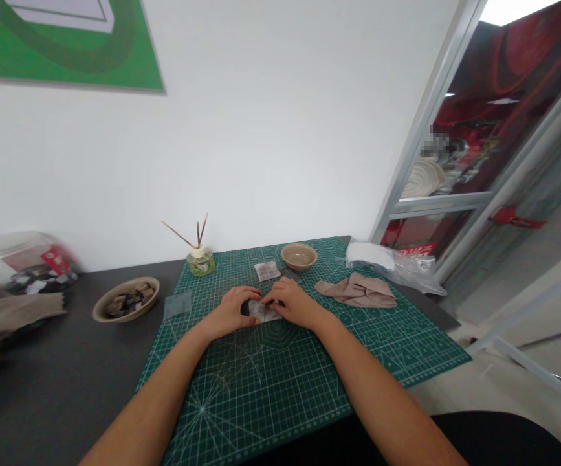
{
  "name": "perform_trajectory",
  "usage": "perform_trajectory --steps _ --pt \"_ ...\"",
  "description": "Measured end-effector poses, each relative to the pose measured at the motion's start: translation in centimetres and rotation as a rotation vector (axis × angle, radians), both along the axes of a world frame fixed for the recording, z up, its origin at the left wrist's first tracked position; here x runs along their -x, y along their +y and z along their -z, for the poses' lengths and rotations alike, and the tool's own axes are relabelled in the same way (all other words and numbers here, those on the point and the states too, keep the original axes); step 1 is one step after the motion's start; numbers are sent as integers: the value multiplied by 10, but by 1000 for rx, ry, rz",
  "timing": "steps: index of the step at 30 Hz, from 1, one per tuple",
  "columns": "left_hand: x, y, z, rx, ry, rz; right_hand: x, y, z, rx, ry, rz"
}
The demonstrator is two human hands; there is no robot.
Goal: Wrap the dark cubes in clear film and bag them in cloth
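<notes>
The small flat rectangular packet, whitish with brown speckles (263, 313), lies on the green gridded cutting mat (299, 388), between the left hand (230, 312) and the right hand (296, 301). It looks light, thin and fairly soft, likely to bend or crease under pressure; its surface may be a little slippery if it is film, though the material is too small to tell. Opposite edges seem the best places to hold it, with light fingertips rather than a squeeze across the middle

The left thumb and fingers form a partly open C at the packet's left end, around a small dark patch I cannot identify. The right fingers curl down onto its upper right part, nearly closed. Whether either hand truly pinches it, I cannot tell. Both forearms reach forward and converge, palms low over the mat. Beyond the hands, 1 similar speckled square packet (266, 270) lies near the round beige bowl (299, 257)
</notes>
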State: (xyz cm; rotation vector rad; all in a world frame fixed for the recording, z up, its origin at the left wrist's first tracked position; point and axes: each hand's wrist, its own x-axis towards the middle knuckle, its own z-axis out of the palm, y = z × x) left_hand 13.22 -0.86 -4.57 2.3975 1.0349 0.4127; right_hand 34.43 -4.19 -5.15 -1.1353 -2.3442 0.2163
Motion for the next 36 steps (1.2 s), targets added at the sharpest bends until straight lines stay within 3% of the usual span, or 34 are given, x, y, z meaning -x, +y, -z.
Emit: perform_trajectory --steps 10,21,27,36 --pt "1 2 4 -6 -22 1 -7 -2 -3 -5 40 68" --pt "0 1 2 3 -8 4 -1 -2 -5 44 84 61" --pt "-2 1 1 -4 10 -7 9 1 -3 27 69 -17" --pt "1 3 3 -15 7 12 1 -1 -2 43 105 7"
